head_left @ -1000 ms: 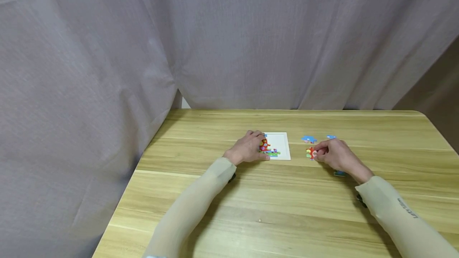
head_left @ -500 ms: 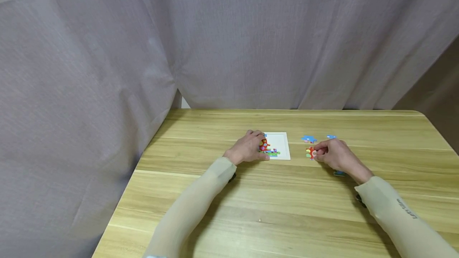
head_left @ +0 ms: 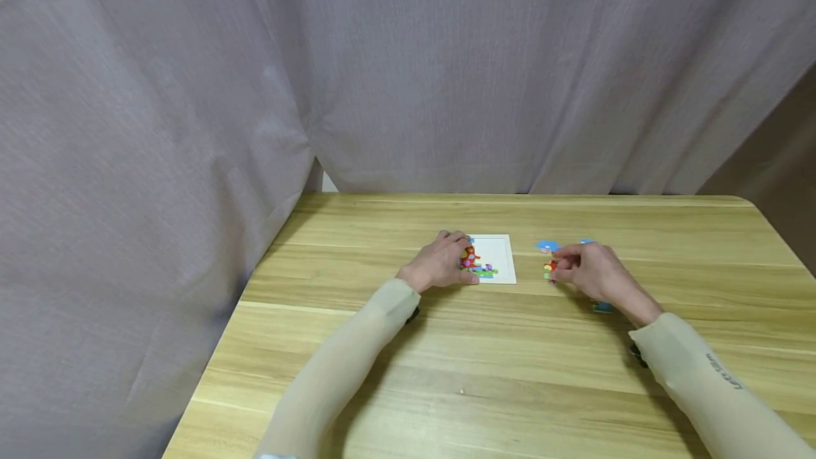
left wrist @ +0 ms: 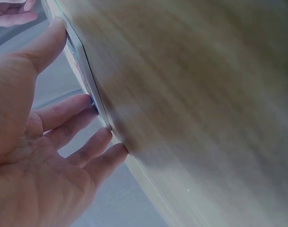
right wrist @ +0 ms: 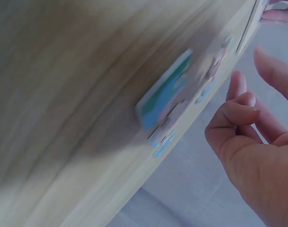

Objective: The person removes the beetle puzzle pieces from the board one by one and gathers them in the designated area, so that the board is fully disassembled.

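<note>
My left hand [head_left: 440,261] holds the left side of a white puzzle tray [head_left: 511,261], thumb on its near edge and fingers at the far left. Its fingertips meet the tray rim [left wrist: 94,92] in the left wrist view. Red, dotted puzzle pieces [head_left: 471,258] fill the tray's left part, with green ones [head_left: 487,273] at the bottom. My right hand [head_left: 596,275] is at a red puzzle piece [head_left: 548,272] right of the tray, its fingertips covering part of it. In the right wrist view, a gap shows between thumb [right wrist: 271,68] and fingers; whether they pinch the piece is unclear.
A blue puzzle piece [head_left: 546,245] lies beyond the red one, and another blue piece [head_left: 587,240] is partly behind the right hand. A green-blue piece [head_left: 602,307] lies under the right wrist. Grey curtains [head_left: 421,76] hang behind the wooden table [head_left: 446,374].
My right hand has shifted slightly left over the red puzzle piece, so less of the piece shows. The left hand and the tray have stayed in place.
</note>
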`<state>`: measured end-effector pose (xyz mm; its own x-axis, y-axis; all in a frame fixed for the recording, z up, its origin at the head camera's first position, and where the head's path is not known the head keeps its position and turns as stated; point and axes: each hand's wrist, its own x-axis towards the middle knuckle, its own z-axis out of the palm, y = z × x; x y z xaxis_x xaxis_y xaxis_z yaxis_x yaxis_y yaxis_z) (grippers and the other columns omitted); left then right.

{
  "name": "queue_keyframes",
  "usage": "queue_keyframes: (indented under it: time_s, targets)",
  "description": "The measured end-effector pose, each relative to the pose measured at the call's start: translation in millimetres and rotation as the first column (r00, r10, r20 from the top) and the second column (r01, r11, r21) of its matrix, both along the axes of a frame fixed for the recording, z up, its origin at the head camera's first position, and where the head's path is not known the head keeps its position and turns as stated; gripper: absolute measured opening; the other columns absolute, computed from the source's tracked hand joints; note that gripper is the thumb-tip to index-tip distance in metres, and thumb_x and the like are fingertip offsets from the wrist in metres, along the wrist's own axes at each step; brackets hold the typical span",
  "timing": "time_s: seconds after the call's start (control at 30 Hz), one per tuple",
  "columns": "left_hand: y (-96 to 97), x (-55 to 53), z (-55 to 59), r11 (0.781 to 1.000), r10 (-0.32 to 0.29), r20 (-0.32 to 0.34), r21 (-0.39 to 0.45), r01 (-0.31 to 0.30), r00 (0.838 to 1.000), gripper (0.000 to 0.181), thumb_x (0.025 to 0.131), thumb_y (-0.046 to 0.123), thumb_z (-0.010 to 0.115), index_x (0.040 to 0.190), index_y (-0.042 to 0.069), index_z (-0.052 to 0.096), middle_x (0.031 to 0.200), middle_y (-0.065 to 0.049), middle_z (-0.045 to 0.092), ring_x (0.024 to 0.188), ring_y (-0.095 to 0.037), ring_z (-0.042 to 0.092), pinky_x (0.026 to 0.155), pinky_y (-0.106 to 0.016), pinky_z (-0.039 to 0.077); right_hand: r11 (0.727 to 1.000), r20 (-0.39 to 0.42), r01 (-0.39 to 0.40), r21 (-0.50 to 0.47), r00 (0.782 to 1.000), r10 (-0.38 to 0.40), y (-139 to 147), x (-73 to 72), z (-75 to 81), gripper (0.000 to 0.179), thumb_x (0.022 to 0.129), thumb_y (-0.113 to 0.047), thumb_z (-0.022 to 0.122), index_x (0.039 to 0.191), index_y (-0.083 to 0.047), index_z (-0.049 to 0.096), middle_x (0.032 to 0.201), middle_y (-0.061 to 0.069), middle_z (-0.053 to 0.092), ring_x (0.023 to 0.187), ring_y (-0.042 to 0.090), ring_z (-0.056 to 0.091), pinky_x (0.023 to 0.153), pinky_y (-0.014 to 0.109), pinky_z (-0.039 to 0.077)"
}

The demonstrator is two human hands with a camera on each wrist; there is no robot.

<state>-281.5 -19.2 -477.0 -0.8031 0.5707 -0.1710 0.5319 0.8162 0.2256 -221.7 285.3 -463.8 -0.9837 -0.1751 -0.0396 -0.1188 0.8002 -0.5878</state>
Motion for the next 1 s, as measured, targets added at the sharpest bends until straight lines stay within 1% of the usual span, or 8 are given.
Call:
queue_keyframes:
  time_s: [0.13, 0.3, 0.47, 0.63, 0.77, 0.87, 1.0]
  targets:
    - [-0.7, 0.0, 1.1, 1.0, 0.002, 0.006, -0.003, -0.002, 1.0, 0.087, 0.099, 0.056, 0.077, 0.165, 0.009, 0.046, 0.174, -0.005, 0.044, 0.158, -0.027, 0.043, 0.128, -0.04, 0.046, 0.999, -0.014, -0.001, -0.039, 1.0, 0.001, -9, -0.1, 1.9, 0.043, 0.096, -0.02, 0.084, 0.127, 0.008, 0.075, 0.096, 0.008, 0.08, 0.076, 0.005, 0.057, 0.063, 0.021, 0.045]
    - [-1.1, 0.0, 2.2, 1.0, 0.002, 0.013, 0.0, -0.002, 1.0, 0.087, 0.099, 0.055, 0.076, 0.166, 0.009, 0.045, 0.174, -0.004, 0.044, 0.158, -0.027, 0.043, 0.129, -0.04, 0.046, 0.996, -0.011, -0.007, -0.09, 1.0, 0.006, -22, -0.5, 2.7, 0.043, 0.096, -0.017, 0.084, 0.128, 0.011, 0.074, 0.098, 0.01, 0.079, 0.077, 0.005, 0.06, 0.063, 0.019, 0.048]
    - [-1.0, -0.6, 3.2, 1.0, 0.0, 0.017, 0.004, 0.0, 1.0, 0.086, 0.1, 0.055, 0.076, 0.166, 0.009, 0.045, 0.174, -0.004, 0.044, 0.157, -0.027, 0.043, 0.127, -0.04, 0.047, 0.996, -0.052, -0.022, -0.088, 0.998, 0.017, -37, -3.4, 0.5, 0.038, 0.094, -0.014, 0.085, 0.123, 0.009, 0.077, 0.097, 0.011, 0.08, 0.082, 0.006, 0.061, 0.069, 0.016, 0.049]
    - [-0.7, -0.8, 3.3, 1.0, 0.008, 0.02, 0.003, -0.008, 1.0, 0.087, 0.099, 0.055, 0.077, 0.166, 0.01, 0.045, 0.174, -0.004, 0.044, 0.157, -0.027, 0.044, 0.128, -0.041, 0.047, 0.995, -0.078, -0.039, -0.088, 0.996, 0.032, -54, -7.2, -1.3, 0.033, 0.092, -0.012, 0.085, 0.119, 0.008, 0.079, 0.095, 0.012, 0.08, 0.084, 0.008, 0.063, 0.072, 0.017, 0.049]
    - [-0.1, -1.0, 2.5, 1.0, 0.014, 0.021, 0.0, -0.014, 1.0, 0.087, 0.099, 0.056, 0.077, 0.166, 0.011, 0.045, 0.174, -0.004, 0.044, 0.157, -0.026, 0.044, 0.128, -0.04, 0.046, 0.993, -0.062, -0.076, -0.089, 0.996, 0.071, -67, -10.2, -2.5, 0.032, 0.094, -0.01, 0.082, 0.12, 0.008, 0.078, 0.094, 0.011, 0.079, 0.083, 0.013, 0.064, 0.071, 0.02, 0.049]
    - [0.0, -1.5, 1.8, 1.0, 0.014, 0.019, -0.003, -0.014, 1.0, 0.087, 0.098, 0.057, 0.077, 0.166, 0.011, 0.045, 0.174, -0.004, 0.045, 0.157, -0.026, 0.044, 0.128, -0.04, 0.046, 0.991, -0.031, -0.102, -0.092, 0.995, 0.099, -76, -13.7, -4.0, 0.033, 0.094, -0.009, 0.082, 0.122, 0.009, 0.077, 0.095, 0.013, 0.078, 0.083, 0.015, 0.064, 0.071, 0.022, 0.05]
    - [-0.1, -1.5, 1.1, 1.0, 0.007, 0.01, -0.004, -0.007, 1.0, 0.087, 0.098, 0.057, 0.077, 0.165, 0.01, 0.046, 0.173, -0.004, 0.046, 0.156, -0.026, 0.045, 0.128, -0.039, 0.046, 0.989, 0.009, -0.122, -0.081, 0.992, 0.123, -86, -17.7, -6.3, 0.035, 0.094, -0.01, 0.082, 0.123, 0.01, 0.076, 0.101, 0.016, 0.079, 0.088, 0.018, 0.066, 0.077, 0.027, 0.053]
